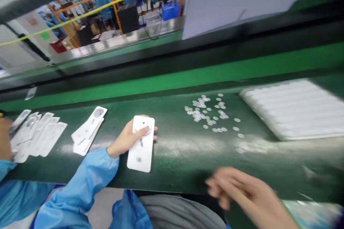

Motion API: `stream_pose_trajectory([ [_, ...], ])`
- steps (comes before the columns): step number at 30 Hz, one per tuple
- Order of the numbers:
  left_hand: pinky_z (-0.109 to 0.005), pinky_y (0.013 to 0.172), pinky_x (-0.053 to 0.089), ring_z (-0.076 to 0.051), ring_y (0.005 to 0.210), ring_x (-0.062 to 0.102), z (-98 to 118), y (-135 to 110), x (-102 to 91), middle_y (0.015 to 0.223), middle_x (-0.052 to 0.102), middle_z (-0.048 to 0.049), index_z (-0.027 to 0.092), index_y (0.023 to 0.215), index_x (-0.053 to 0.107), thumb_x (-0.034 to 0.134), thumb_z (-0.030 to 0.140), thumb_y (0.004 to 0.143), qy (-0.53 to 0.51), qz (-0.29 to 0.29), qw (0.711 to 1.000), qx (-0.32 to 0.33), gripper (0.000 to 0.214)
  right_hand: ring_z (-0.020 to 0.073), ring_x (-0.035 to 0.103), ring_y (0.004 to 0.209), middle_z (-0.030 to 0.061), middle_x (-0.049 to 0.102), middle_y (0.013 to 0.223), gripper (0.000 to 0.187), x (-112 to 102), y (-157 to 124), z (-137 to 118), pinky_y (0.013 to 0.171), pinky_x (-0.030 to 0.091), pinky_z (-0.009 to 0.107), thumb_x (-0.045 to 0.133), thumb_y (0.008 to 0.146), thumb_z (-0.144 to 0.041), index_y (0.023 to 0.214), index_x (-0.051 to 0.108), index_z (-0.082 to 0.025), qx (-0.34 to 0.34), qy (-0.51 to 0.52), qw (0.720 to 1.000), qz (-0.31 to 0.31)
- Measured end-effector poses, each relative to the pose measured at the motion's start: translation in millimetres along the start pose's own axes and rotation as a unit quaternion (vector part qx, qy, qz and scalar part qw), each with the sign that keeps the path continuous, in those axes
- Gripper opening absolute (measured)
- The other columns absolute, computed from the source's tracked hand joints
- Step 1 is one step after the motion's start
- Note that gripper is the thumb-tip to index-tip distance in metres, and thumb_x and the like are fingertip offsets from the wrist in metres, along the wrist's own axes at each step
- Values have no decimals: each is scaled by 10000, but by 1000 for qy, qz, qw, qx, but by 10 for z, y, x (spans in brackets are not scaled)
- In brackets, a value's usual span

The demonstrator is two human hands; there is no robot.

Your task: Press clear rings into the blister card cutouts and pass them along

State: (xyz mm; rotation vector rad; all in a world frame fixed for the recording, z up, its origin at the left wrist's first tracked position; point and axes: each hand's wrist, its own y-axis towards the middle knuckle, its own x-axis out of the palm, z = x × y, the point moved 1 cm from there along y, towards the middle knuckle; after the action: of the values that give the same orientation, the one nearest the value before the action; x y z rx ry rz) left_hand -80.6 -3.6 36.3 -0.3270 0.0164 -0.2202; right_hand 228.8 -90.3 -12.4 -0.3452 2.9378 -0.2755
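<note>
My left hand (134, 137) clasps a white plastic card (140, 155) on the green surface (182, 161); my blurred right hand (236, 193) hovers open, empty, near scattered small discs (206, 112).

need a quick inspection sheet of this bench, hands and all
surface: green conveyor belt
job's things: left hand grips a white plastic card with a round insert; small translucent discs lie scattered on the belt; a small stack of white cards lies beside the left hand
clutter: fanned white cards at the left, a hand in a blue sleeve beside them; white ribbed tray, blurred
hands: right hand blurred, near the belt's front edge, nothing visible in it
cables: black cable beyond the belt
surroundings: people in blue gowns, orange racking, blue crate
</note>
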Motion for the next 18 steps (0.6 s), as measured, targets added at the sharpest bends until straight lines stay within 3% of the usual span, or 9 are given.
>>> stream_pose_trajectory([
  [2, -365, 783, 601, -298, 943, 776, -191, 86, 297, 1109, 776, -185, 137, 1383, 529, 794, 378, 803, -71, -34, 997, -24, 682, 186, 699, 537, 82, 772, 772, 358, 129, 112, -172, 528, 616, 305, 640, 973, -510, 942, 742, -168, -42, -12, 999, -26],
  [4, -338, 759, 593, -274, 882, 768, -330, 163, 467, 990, 790, -143, 107, 1279, 628, 766, 326, 788, -38, -43, 998, -16, 555, 194, 742, 615, 83, 796, 832, 273, 301, 304, -316, 590, 630, 298, 588, 1014, -394, 1019, 751, -176, -143, -81, 986, 17],
  [6, -307, 716, 574, -238, 816, 740, -393, 202, 527, 921, 780, -95, 105, 1156, 707, 718, 294, 800, 45, -33, 998, 30, 402, 209, 773, 727, 95, 810, 921, 242, 459, 465, -396, 677, 636, 303, 540, 1037, -281, 1062, 758, -179, -251, -195, 946, 66],
  [8, -286, 726, 557, -216, 824, 710, -402, 198, 523, 918, 770, -70, 115, 1071, 745, 681, 271, 822, 108, -25, 991, 82, 300, 223, 780, 777, 112, 808, 969, 266, 564, 546, -409, 709, 630, 309, 497, 1052, -209, 1056, 760, -171, -311, -305, 897, 71],
  [11, -282, 765, 548, -206, 863, 685, -401, 160, 491, 943, 759, -61, 124, 1043, 747, 638, 285, 881, 125, -46, 985, 108, 253, 225, 768, 715, 120, 801, 924, 296, 604, 570, -365, 641, 613, 302, 455, 1057, -151, 1105, 748, -137, -325, -420, 846, 48],
  [13, -275, 744, 541, -192, 838, 671, -418, 146, 473, 925, 742, -53, 127, 1030, 736, 615, 298, 911, 118, -63, 986, 102, 241, 218, 758, 684, 113, 796, 908, 315, 592, 574, -337, 607, 600, 296, 445, 1057, -135, 1214, 717, -120, -322, -458, 827, 41],
  [18, -245, 633, 508, -165, 731, 636, -476, 155, 442, 791, 679, -15, 142, 969, 715, 651, 270, 869, 89, -85, 989, 83, 175, 203, 741, 648, 91, 785, 876, 310, 578, 611, -321, 557, 579, 287, 484, 1056, -152, 1275, 702, -124, -312, -460, 831, 38],
])
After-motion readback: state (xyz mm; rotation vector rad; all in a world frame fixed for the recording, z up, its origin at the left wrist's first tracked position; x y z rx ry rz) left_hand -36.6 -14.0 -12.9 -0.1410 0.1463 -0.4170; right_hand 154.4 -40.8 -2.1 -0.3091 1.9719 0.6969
